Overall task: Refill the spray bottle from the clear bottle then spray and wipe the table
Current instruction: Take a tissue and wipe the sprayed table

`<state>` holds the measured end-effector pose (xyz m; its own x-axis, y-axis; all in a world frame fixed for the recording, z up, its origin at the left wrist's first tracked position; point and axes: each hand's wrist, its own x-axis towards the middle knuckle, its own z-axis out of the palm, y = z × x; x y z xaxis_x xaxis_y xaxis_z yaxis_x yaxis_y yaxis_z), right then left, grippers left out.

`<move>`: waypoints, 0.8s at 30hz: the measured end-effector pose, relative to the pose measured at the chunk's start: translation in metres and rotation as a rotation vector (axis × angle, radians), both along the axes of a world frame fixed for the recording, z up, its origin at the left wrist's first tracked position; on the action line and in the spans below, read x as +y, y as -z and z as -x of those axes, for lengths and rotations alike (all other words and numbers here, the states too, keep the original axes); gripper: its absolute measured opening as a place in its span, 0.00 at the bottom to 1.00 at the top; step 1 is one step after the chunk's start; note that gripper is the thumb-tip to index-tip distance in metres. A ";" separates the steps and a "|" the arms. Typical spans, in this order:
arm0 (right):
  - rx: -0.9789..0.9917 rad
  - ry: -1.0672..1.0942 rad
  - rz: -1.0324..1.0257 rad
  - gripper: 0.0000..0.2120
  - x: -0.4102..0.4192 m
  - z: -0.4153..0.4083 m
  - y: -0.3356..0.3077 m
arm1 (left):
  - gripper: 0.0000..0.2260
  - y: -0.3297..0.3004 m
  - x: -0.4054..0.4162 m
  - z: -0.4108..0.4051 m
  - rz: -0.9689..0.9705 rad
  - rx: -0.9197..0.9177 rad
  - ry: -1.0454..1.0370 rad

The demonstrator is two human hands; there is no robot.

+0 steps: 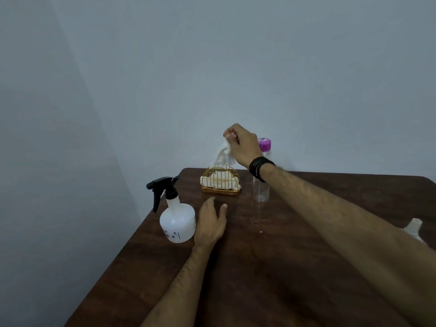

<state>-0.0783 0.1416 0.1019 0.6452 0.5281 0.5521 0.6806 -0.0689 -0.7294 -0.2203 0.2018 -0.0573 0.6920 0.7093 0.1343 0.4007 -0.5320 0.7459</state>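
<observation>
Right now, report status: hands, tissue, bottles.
Right hand pinches white tissue, lifting it from gold wire holder. Left hand open beside white spray bottle. Clear purple-capped bottle upright behind right wrist. Nothing blocking.

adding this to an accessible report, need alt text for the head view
A person's right hand pinches a white tissue, pulling it up from a gold wire napkin holder on a dark wooden table. The open left hand rests beside a white plastic spray bottle; a clear bottle with a purple cap stands behind.
</observation>
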 end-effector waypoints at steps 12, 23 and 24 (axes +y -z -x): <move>0.447 -0.193 0.084 0.06 -0.072 0.027 0.063 | 0.16 -0.033 -0.054 0.021 0.755 -0.556 0.134; 0.650 -0.298 0.133 0.12 -0.143 0.024 0.094 | 0.05 -0.035 -0.086 0.019 0.918 -0.591 0.074; 0.653 -0.284 0.112 0.09 -0.148 0.023 0.097 | 0.05 -0.035 -0.089 0.019 0.942 -0.579 0.088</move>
<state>-0.1017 -0.0064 0.0050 0.6546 0.7552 0.0334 0.1106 -0.0519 -0.9925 -0.2393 0.1132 -0.0218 0.7520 0.6493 -0.1131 -0.1507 0.3365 0.9295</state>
